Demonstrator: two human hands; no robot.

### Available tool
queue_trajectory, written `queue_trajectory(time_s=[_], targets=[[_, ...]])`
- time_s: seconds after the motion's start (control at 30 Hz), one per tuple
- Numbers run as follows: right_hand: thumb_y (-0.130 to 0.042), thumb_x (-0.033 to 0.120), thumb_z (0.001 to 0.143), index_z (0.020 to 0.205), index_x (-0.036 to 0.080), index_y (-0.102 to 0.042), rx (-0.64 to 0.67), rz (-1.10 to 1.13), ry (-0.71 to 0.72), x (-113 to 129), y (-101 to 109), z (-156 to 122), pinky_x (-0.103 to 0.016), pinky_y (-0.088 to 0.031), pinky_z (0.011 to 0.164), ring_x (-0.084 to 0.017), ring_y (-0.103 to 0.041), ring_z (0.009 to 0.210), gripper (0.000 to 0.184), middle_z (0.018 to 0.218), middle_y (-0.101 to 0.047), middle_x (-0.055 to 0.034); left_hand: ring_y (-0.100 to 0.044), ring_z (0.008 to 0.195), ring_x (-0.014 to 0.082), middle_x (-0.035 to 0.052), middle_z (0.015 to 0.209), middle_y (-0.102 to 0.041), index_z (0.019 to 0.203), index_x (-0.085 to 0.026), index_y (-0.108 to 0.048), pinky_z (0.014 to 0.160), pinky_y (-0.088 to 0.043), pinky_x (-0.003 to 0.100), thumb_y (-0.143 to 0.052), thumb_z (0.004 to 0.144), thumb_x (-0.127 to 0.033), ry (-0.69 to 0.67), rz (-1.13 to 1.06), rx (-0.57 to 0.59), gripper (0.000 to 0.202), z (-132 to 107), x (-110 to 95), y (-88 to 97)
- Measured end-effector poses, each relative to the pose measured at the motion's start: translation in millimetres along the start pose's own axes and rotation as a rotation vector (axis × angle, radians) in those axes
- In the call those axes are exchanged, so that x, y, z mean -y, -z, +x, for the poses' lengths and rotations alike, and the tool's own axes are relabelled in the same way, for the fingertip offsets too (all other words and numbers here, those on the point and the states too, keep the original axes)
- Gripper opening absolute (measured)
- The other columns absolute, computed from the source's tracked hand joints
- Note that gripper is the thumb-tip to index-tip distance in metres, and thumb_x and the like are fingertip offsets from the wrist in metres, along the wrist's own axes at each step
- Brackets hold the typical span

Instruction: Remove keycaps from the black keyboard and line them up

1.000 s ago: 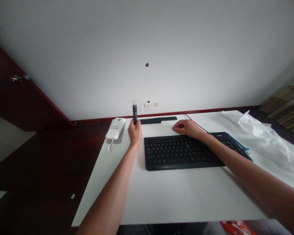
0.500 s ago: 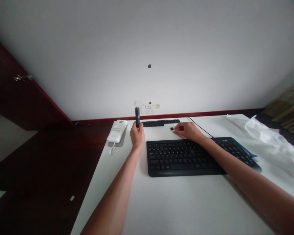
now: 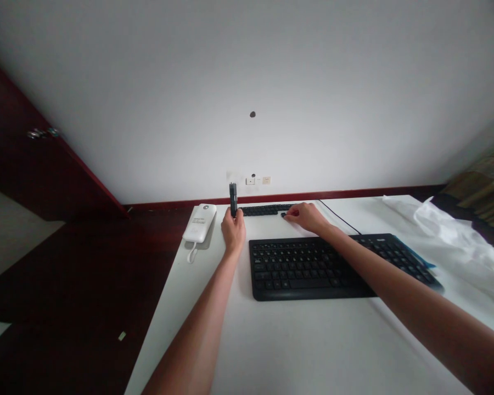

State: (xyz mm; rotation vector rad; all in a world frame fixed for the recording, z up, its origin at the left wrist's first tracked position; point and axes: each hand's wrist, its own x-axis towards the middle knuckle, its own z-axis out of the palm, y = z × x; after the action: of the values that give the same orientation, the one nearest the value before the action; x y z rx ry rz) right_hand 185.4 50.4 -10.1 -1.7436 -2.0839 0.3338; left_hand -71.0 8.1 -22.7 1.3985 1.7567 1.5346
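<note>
My left hand point(image 3: 233, 233) is closed around an upright slim black tool point(image 3: 233, 198) above the left part of the table; its exact kind cannot be made out. With thumb and fingers pinched together, my right hand point(image 3: 307, 216) is on a small black keycap point(image 3: 284, 214) beyond the keyboard. That keycap lies close to the front of the rows of black keycaps point(image 3: 260, 210) along the far table edge; the right hand covers the rows' right end. Beneath my right forearm lies the large black keyboard point(image 3: 304, 269), its right-hand keys partly hidden.
A white power bank point(image 3: 199, 222) with a strap loop lies at the table's far left corner. A black cable point(image 3: 341, 215) runs behind the keyboard. On the right are a crumpled white plastic bag point(image 3: 453, 225) and something blue point(image 3: 426, 260) by the keyboard.
My right hand has moved left onto the small keycap, which has shifted slightly left toward the keycap rows. My left hand still holds the black tool; the view has shifted slightly.
</note>
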Motion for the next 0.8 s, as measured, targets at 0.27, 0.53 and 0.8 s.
queue_trajectory(time_s=[0.27, 0.53, 0.8], targets=[[-0.073, 0.032, 0.084, 0.080, 0.022, -0.082, -0.037, 0.012, -0.012, 7.7, -8.8, 5.5, -0.033, -0.052, 0.072, -0.024, -0.073, 0.080, 0.014, 0.081, -0.080, -0.0060, -0.062, 0.072, 0.0215, 0.0041, 0.076, -0.067, 0.091, -0.021, -0.065, 0.069, -0.041, 0.030, -0.051, 0.096, -0.041, 0.002, 0.005, 0.004, 0.025, 0.1, 1.6, -0.3], [-0.071, 0.033, 0.083, 0.079, 0.022, -0.081, -0.038, 0.024, 0.002, 10.2, -9.1, 8.1, -0.034, -0.054, 0.073, -0.025, -0.073, 0.078, 0.015, 0.080, -0.080, -0.0059, -0.060, 0.069, 0.0205, 0.0030, 0.074, -0.065, 0.089, -0.021, -0.064, 0.066, -0.040, 0.029, -0.051, 0.097, -0.040, -0.014, 0.003, 0.008, 0.024, -0.7, 0.6, 0.2], [-0.071, 0.032, 0.082, 0.077, 0.021, -0.081, -0.038, 0.051, -0.013, 10.6, -9.5, 8.3, -0.034, -0.053, 0.073, -0.026, -0.073, 0.078, 0.016, 0.079, -0.079, -0.0072, -0.058, 0.066, 0.0199, 0.0020, 0.070, -0.063, 0.089, -0.021, -0.064, 0.064, -0.037, 0.029, -0.051, 0.097, -0.039, -0.013, 0.030, -0.004, 0.024, -0.8, -0.1, 0.4]])
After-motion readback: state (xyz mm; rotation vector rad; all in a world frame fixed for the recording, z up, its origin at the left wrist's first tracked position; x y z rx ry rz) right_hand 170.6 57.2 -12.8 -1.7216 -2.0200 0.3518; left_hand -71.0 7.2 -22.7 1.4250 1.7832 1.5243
